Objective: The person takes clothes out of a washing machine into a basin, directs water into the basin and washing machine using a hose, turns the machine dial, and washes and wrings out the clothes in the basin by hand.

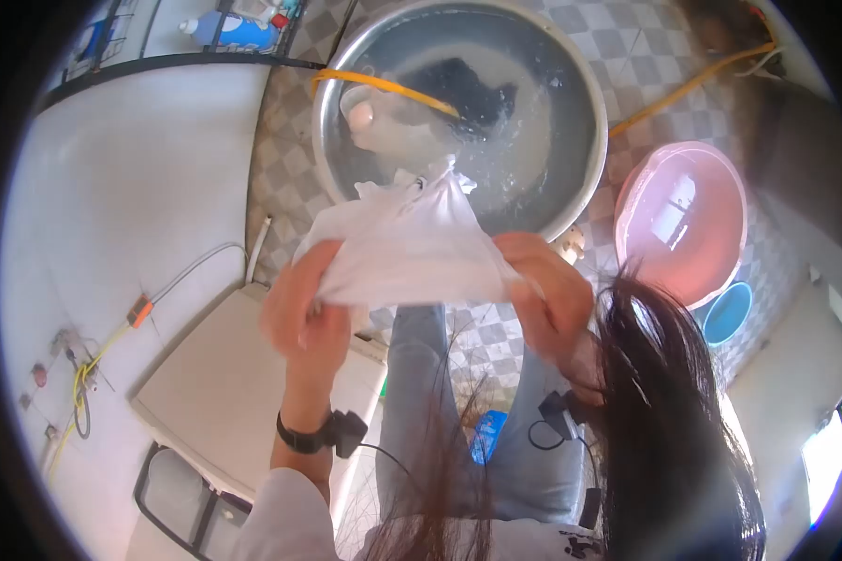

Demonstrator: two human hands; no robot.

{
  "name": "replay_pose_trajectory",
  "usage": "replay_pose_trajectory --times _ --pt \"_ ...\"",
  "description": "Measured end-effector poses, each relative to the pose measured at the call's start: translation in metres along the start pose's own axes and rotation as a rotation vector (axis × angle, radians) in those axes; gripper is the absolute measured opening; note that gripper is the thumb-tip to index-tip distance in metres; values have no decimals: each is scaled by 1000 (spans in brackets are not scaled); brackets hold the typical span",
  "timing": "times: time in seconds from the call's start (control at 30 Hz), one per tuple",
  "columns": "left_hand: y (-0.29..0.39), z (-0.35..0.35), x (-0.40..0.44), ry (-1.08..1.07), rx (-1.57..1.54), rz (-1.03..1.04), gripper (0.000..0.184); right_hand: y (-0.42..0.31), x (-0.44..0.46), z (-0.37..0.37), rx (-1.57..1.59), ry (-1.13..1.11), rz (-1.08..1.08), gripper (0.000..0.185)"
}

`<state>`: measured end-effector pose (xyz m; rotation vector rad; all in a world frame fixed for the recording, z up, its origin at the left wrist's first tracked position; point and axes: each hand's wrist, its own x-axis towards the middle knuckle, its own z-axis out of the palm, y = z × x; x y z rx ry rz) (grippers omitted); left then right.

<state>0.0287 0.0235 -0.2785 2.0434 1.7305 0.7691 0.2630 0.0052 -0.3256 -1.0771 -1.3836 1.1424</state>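
Observation:
A white wet cloth [416, 248] is stretched between my hands, above my knees and the near rim of a large metal basin [587, 178]. My left hand [307, 301] is closed on the cloth's left end, and my right hand [547, 297] is closed on its right end. The far part of the cloth hangs toward the basin, bunched at its tip. In the basin there is cloudy water with a dark cloth [468, 89] and a pale item at the left. A yellow hose [384, 85] reaches over the basin's left rim.
A pink basin [683, 224] stands on the checkered floor at the right, beside a small blue basin [728, 313]. A beige cabinet [225, 383] is at the left. A rack with a blue bottle [239, 31] is at the upper left. Long dark hair hangs at the lower right.

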Motion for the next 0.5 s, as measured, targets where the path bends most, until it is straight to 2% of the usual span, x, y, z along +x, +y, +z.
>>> replay_pose_trajectory --times 0.13,0.23,0.27,0.3,0.33,0.43,0.47,0.5 --pt "32 -37 -5 -14 124 19 30 -35 1 -17 -98 -118 -173 16" --pt "23 -41 -22 183 111 83 23 -42 -15 -19 -145 -261 -224 21" --pt "14 -35 -29 179 112 82 23 -42 -20 -19 -164 -311 -226 23" --pt "4 -28 -36 189 173 111 23 -38 -24 -12 -206 -246 -301 23" --pt "-5 -20 -42 200 234 140 22 -32 -27 -5 -248 -180 -376 23" --pt "-70 33 -54 42 198 118 35 38 -48 19 -209 -163 -281 20" --pt "-91 59 -63 -15 220 4 37 76 -58 29 -135 -124 -239 19" --pt "-96 61 -66 -25 217 3 37 80 -61 33 -136 -121 -229 19"
